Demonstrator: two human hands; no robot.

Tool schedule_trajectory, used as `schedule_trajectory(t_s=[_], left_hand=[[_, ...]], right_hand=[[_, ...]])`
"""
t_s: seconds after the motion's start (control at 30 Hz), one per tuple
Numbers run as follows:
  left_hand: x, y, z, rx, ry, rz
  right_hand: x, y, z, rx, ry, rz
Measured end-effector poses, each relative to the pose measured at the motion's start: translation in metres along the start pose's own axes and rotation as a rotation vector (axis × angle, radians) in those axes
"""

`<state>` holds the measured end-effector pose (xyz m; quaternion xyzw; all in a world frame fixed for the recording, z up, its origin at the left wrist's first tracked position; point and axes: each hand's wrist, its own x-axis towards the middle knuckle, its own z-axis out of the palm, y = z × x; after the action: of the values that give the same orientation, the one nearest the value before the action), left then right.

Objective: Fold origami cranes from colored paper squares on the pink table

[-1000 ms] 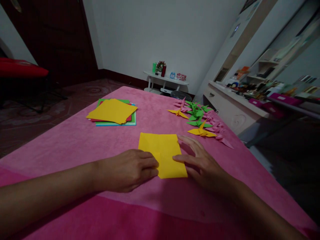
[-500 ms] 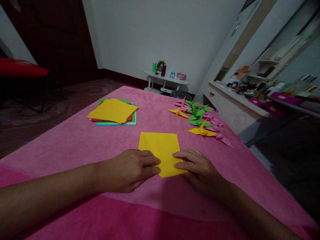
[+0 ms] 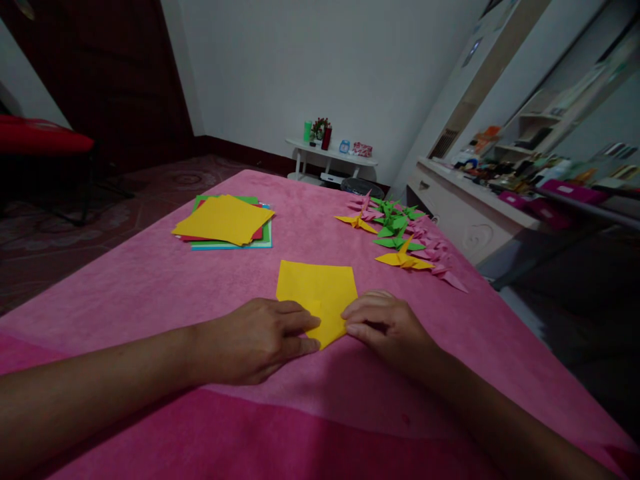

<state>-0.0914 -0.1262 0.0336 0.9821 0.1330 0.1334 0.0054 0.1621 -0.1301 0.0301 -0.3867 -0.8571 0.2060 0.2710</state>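
Observation:
A sheet of yellow origami paper (image 3: 320, 287) lies in front of me, its two near corners folded in so that it comes to a point at the near edge. My left hand (image 3: 270, 337) rests on its left side, with thumb and fingertips pressing the paper down beside the point. On the right, my right hand (image 3: 387, 327) pinches the folded lower right edge between thumb and fingers. The underside of the paper and the fingers beneath are hidden.
A stack of coloured paper (image 3: 225, 220), yellow on top, lies at the back left of the pink-covered table (image 3: 150, 287). Folded green cranes (image 3: 395, 220), pink cranes (image 3: 435, 250) and yellow cranes (image 3: 404, 259) stand at the back right. Beyond is a white shelf (image 3: 333, 155).
My right hand has moved left, folding the paper's lower right corner inward. The left hand stays in place on the paper.

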Motion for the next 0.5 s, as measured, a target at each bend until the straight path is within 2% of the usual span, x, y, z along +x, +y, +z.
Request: schedule_trajectory(t_s=[0.13,0.3,0.5], left_hand=[[-0.001,0.000,0.003,0.003,0.042,0.010],[-0.001,0.000,0.002,0.013,0.049,0.014],[-0.001,0.000,0.002,0.014,0.083,0.026]], right_hand=[[0.010,-0.003,0.003,0.115,-0.002,0.156],[0.016,0.002,0.003,0.223,-0.014,0.250],[0.009,0.010,-0.006,0.336,-0.139,0.194]])
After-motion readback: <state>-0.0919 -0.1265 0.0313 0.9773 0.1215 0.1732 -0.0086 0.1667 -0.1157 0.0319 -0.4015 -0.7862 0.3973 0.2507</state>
